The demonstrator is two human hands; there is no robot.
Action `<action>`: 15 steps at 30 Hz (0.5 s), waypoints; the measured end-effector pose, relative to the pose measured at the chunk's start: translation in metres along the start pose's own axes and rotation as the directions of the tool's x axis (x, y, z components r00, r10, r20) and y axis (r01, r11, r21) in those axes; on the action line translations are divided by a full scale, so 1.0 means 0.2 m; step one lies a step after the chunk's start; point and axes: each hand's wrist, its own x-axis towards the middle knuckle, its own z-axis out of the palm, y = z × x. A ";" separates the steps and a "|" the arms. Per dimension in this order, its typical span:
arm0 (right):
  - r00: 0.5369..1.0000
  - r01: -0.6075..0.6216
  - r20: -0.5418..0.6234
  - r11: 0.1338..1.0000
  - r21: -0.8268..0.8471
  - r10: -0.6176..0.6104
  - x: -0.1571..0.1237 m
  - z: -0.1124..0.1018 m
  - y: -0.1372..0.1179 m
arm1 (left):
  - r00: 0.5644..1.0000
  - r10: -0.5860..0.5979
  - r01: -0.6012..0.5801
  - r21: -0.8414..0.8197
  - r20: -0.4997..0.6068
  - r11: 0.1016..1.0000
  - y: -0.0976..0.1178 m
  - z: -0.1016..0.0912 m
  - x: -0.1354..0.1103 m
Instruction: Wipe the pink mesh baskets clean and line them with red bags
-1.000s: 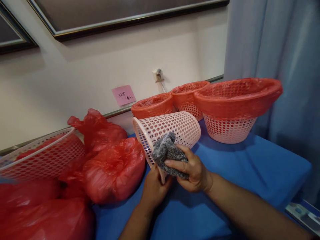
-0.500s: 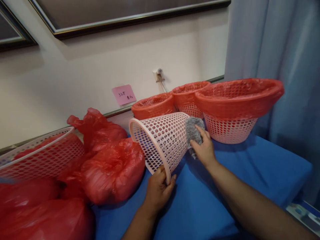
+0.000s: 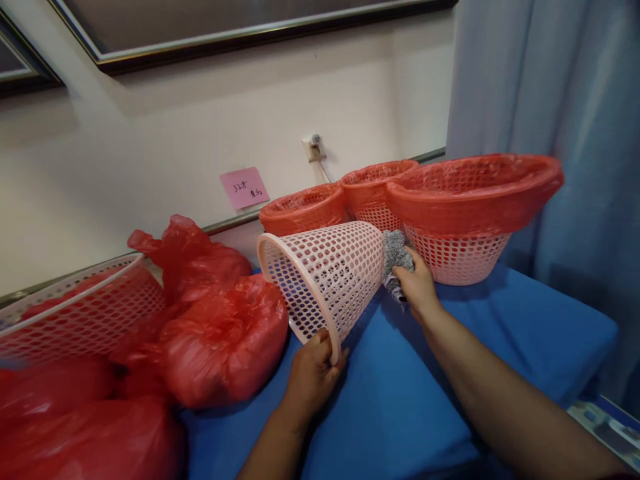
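Note:
A pale pink perforated plastic wastebasket (image 3: 335, 267) lies tipped on its side, its open mouth toward the left and its base toward the right. My left hand (image 3: 313, 373) is closed around the near lower part of its rim. In my right hand (image 3: 417, 283) is a bunched grey cloth (image 3: 396, 257), pressed against the base end of the wastebasket. The fingers of my right hand are partly hidden by the cloth.
Three baskets lined with red bags stand behind, the largest a lined basket (image 3: 460, 220) at right. Tied red plastic bags (image 3: 225, 333) and another pink basket (image 3: 90, 313) are at left. A blue-covered table (image 3: 390, 393) lies beneath. A pink note (image 3: 245, 188) is on the wall.
My right hand with the cloth has shifted slightly right, from the wastebasket's side to around its base, and the cloth is more bunched. My left hand keeps its hold on the rim.

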 end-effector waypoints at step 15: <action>0.706 0.645 0.294 0.756 0.108 -0.644 -0.39 -0.02 -0.22 | 0.971 -0.020 -0.047 -0.270 -0.240 0.962 0.09 -0.06 0.00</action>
